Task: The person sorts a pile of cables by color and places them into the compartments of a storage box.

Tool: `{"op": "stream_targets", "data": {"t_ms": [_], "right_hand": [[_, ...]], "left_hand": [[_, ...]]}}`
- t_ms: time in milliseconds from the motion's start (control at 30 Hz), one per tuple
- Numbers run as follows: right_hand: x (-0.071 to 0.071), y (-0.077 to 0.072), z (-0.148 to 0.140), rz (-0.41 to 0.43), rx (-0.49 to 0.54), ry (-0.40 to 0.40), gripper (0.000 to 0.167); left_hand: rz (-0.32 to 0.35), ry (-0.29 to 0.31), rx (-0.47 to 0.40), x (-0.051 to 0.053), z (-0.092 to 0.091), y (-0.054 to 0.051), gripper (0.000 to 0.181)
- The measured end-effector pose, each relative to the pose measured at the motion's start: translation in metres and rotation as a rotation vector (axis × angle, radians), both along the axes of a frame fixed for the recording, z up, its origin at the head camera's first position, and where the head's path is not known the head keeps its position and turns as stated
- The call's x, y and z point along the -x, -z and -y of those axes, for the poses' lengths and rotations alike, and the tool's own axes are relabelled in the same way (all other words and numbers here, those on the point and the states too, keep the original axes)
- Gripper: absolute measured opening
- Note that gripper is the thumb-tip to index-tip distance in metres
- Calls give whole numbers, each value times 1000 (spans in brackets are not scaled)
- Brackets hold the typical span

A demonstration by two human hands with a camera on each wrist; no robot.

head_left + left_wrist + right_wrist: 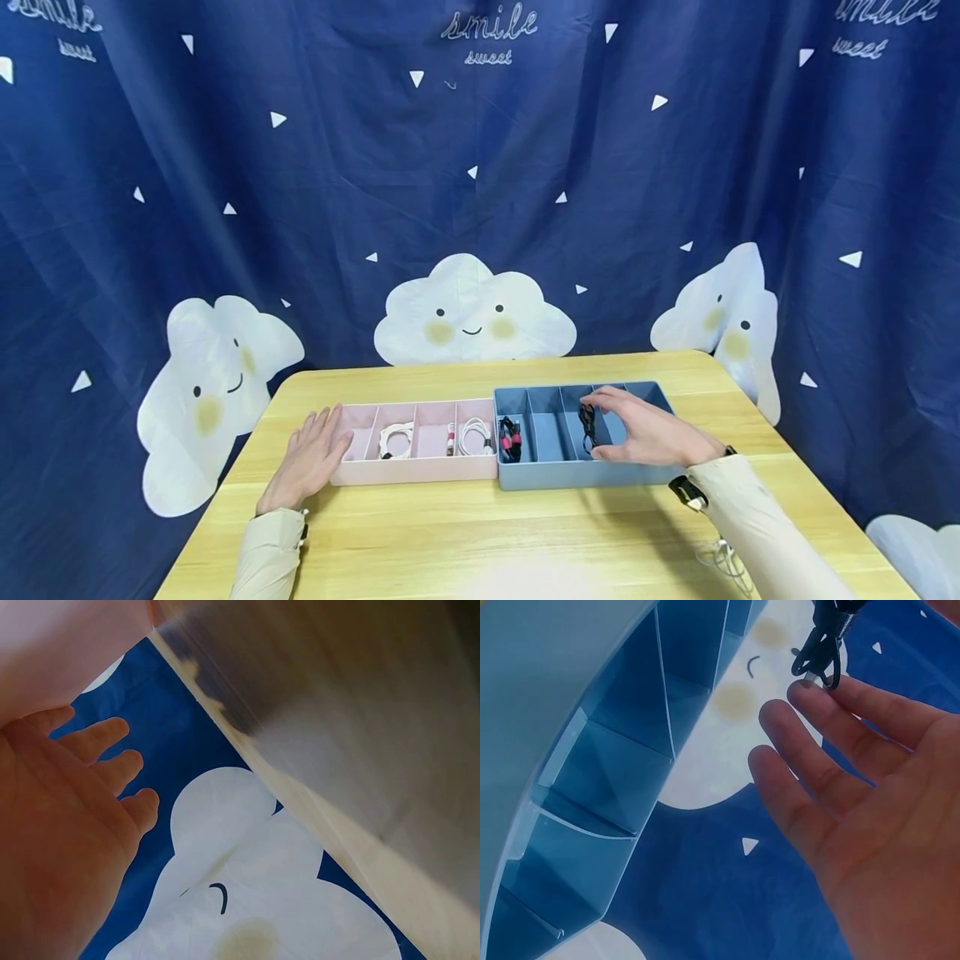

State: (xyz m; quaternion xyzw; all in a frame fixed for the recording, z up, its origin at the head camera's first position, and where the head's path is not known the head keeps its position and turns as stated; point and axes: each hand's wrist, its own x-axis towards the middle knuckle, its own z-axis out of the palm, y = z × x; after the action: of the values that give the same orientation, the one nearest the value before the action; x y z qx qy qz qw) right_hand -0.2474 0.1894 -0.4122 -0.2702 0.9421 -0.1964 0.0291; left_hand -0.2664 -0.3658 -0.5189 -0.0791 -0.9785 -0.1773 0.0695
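Observation:
My right hand (651,429) pinches a bundled black cable (588,425) above the blue divided box (585,477). In the right wrist view, the black cable (821,652) hangs by the fingertips, and the other fingers extend fairly straight. My left hand (309,454) rests at the left end of the pink divided box (412,472), fingers extended and thumb over its edge. Coiled white cables (397,439) lie in two of the pink box's compartments. Black cables with red ties (510,439) fill the blue box's leftmost compartment.
Both boxes stand end to end on a light wooden table (420,542). A loose white cable (723,558) lies near the right sleeve, partly hidden by it. Behind the table hangs a dark blue curtain (337,192) printed with clouds.

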Motion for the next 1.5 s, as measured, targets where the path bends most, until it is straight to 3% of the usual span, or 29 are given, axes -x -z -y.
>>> {"op": "stream_targets", "data": {"t_ms": [1500], "right_hand": [[28,7,22,2,-26,-33,78]], "left_hand": [[22,-13,-2,2,0,1,73]]}}
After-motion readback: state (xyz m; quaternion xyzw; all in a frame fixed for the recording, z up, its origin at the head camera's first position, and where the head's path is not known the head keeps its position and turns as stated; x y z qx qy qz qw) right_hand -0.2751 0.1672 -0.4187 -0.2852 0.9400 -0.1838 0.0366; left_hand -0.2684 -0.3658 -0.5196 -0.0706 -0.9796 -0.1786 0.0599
